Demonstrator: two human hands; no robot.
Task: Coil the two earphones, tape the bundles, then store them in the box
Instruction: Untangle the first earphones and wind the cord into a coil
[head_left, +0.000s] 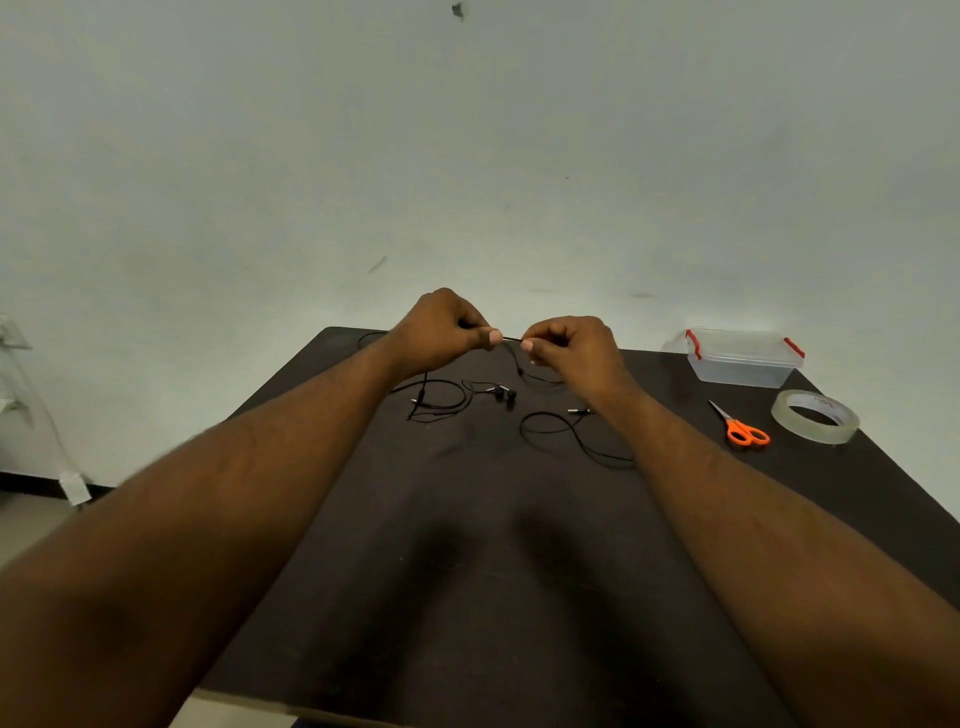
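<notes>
Two hands are up in the middle of the frame, close together over the far part of a dark table (467, 545). The left hand (441, 332) has its fingers curled, and its thumb and first finger pinch a thin black cord (511, 339). The right hand (569, 345) is curled too and pinches the same cord just beside the left one, so only a short straight bit of cord shows between the two pinches. From there the cord drops down under the right hand toward the table. More black cord lies loose on the table below the hands. A loop (439, 402) sits under the left hand, with two small black earbuds (505, 393) just to its right. Another loop (558, 423) lies lower and to the right, near the right wrist, with a small silver plug (579, 411) at its top. I cannot tell which loose cord goes with which earphone. At the right side of the frame, well away from the hands, stands a clear box (743, 358) with red clips and its lid on. Below it lie orange scissors (740, 426), and just to their right a roll of clear tape (814, 417) lies flat. Some pale writing shows inside the roll, but it is too small and blurry to read. No other words or brands can be read. A plain pale wall (467, 156) fills the top half of the frame.
</notes>
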